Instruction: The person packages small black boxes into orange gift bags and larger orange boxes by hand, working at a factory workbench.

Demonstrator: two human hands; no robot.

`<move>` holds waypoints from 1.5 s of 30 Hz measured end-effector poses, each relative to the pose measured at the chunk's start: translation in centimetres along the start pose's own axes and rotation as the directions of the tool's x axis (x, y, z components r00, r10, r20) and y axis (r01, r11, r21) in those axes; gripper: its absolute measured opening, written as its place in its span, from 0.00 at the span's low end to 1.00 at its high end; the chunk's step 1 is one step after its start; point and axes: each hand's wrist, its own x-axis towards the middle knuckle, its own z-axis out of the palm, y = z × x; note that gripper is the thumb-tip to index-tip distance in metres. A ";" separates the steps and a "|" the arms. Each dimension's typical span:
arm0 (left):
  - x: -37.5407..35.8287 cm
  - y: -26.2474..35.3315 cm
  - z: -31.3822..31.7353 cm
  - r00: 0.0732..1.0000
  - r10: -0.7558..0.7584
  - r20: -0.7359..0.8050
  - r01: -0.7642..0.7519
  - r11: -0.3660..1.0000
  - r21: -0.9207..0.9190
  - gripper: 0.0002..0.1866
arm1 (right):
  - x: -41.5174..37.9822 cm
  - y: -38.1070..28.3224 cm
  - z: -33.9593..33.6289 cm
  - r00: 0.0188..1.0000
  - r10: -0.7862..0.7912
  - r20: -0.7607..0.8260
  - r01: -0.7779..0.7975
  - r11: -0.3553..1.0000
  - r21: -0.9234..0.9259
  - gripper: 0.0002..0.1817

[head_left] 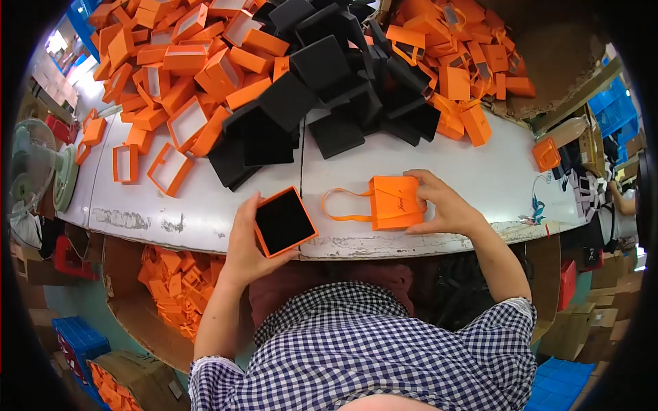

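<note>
My left hand (245, 245) grips an orange box (312, 231) with a black inside, held tilted near the table's front edge. To its right, an orange box with a ribbon loop (394, 202) sits on the white table (343, 243); dark lettering shows on its top. The loop points left. My right hand (439, 205) is closed round the right side of this ribboned box, thumb at the near edge and fingers at the far edge.
Orange box parts (185, 61) pile up at the back left, black pads (322, 61) at the back middle, ribboned orange pieces (456, 82) at the back right. A fan (65, 178) stands far left. Below the table edge, a carton (127, 301) holds orange pieces.
</note>
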 end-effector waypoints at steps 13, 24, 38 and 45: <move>3.3 7.6 -1.3 0.952 0.084 0.293 -0.075 0.996 -0.040 0.68 | 1.6 -4.8 0.3 0.990 -0.075 0.118 0.043 0.967 0.250 0.31; 0.7 7.6 2.5 0.961 0.249 0.118 -0.204 0.930 -0.306 0.75 | 3.1 -9.3 7.3 0.977 -0.212 -0.007 0.202 0.923 0.327 0.30; 2.7 -4.8 -13.6 0.825 -0.506 -0.252 0.526 0.525 0.669 0.61 | 15.5 1.0 5.5 0.913 -0.378 -0.151 0.131 0.624 -0.770 0.28; 0.6 -8.8 -17.9 0.890 -0.169 -0.424 0.413 0.695 0.589 0.29 | 12.1 -0.6 2.7 0.848 -0.216 -0.483 0.133 0.971 -0.200 0.20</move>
